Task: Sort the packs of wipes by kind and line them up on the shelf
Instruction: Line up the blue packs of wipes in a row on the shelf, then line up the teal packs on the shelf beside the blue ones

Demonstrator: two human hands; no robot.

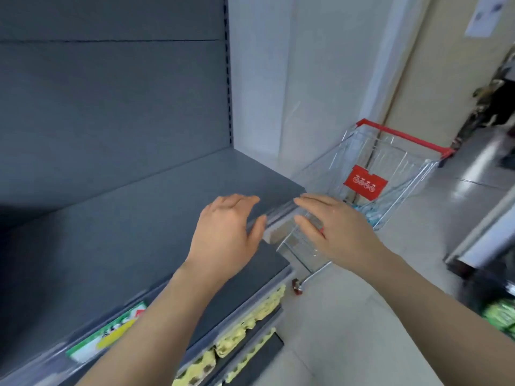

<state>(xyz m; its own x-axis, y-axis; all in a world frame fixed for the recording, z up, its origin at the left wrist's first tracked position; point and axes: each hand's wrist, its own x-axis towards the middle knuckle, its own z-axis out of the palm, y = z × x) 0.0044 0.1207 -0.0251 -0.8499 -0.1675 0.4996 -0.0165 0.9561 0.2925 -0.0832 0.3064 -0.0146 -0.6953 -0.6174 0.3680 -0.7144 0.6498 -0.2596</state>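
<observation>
A bare dark grey shelf (145, 218) fills the left of the head view, with no packs of wipes on it. My left hand (225, 235) hovers over the shelf's front right corner, fingers relaxed and empty. My right hand (337, 227) is held out beside it, past the shelf's end and above a small wire shopping cart (390, 174), fingers straight and empty. Something pale blue (367, 214) lies in the cart's bottom; it is too blurred to name.
The cart has a red handle (404, 136) and a red tag, and stands on the tiled floor by a white pillar (278, 79). Yellow egg trays (250, 324) sit on the shelf below. A green label (111, 330) is on the shelf edge. Green goods (500, 316) lie at the right.
</observation>
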